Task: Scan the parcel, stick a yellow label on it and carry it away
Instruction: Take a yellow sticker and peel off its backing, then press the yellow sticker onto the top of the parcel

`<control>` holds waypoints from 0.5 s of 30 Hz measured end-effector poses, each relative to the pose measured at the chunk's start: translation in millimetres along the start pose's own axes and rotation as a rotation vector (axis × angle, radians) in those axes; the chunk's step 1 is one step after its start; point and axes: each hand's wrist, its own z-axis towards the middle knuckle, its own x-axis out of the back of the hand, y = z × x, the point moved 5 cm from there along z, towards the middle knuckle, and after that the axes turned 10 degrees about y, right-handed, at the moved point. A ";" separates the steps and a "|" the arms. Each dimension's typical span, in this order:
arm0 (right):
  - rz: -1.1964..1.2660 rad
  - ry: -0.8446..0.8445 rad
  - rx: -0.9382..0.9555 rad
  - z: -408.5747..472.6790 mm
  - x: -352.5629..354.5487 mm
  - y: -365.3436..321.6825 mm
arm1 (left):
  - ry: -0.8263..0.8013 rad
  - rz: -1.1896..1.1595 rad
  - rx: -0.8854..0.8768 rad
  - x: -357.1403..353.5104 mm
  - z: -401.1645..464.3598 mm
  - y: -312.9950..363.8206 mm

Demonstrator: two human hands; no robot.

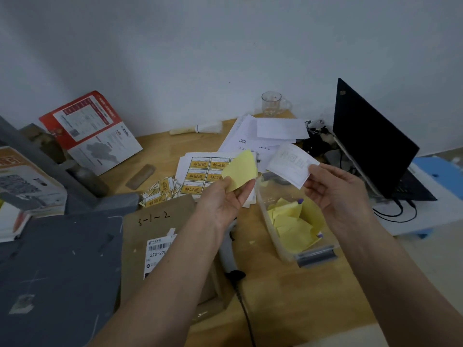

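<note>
A brown cardboard parcel [155, 236] lies on the wooden desk, marked "5-1-2" by hand and bearing a white barcode label [157, 249]. My left hand [225, 199] holds a pale yellow backing paper [240, 171] above the parcel's far right corner. My right hand [333, 189] pinches a peeled label [292, 165] by its edge; I see its white back with print showing through. A grey handheld scanner [229, 251] lies beside the parcel, partly hidden by my left forearm. A sheet of yellow labels [200, 171] lies behind my left hand.
A clear plastic bin [288, 249] full of yellow backing papers stands under my right hand. Loose cut labels [160, 191] lie near the parcel. White papers [263, 136], a glass mug [271, 103], an open laptop [370, 144], a grey parcel [57, 271] at left.
</note>
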 end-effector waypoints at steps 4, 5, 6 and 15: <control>0.038 0.025 0.024 9.6 11.3 -9.1 | 0.169 0.279 -0.078 4.1 16.7 -24.2; 0.037 0.027 0.027 11.8 13.7 -10.4 | 0.200 0.378 -0.103 4.5 18.8 -31.2; 0.032 0.028 0.028 13.9 16.1 -11.0 | 0.226 0.462 -0.124 4.9 21.2 -38.3; -0.047 0.012 0.005 24.2 28.2 -5.3 | 0.071 0.663 -0.210 -15.1 24.8 -76.7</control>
